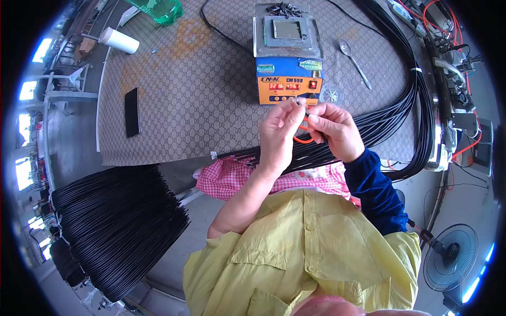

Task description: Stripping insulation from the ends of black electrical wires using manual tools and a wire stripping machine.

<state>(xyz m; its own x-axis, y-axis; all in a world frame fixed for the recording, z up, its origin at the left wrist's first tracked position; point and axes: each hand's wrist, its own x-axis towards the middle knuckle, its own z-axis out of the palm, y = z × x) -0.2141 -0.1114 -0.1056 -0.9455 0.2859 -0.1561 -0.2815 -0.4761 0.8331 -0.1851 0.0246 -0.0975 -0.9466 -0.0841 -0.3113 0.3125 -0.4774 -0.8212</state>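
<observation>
In front of the orange-faced blue solder pot, my two hands come together at fingertip height. My left hand is closed, thumb and forefinger pinching the end of a thin black cable. My right hand is closed beside it, its fingertips also at the dark cable. Between the hands hangs an orange curved loop; whether it is a tool's handle I cannot tell, and my fingers hide part of it. A bundle of black cables runs across the table's near edge, below my hands.
Dark scraps lie behind the pot's square well. A metal spoon and a small clear dish are to its right. A black phone, white cup and green bottle stand left. More black cables hang at lower left; a fan is lower right.
</observation>
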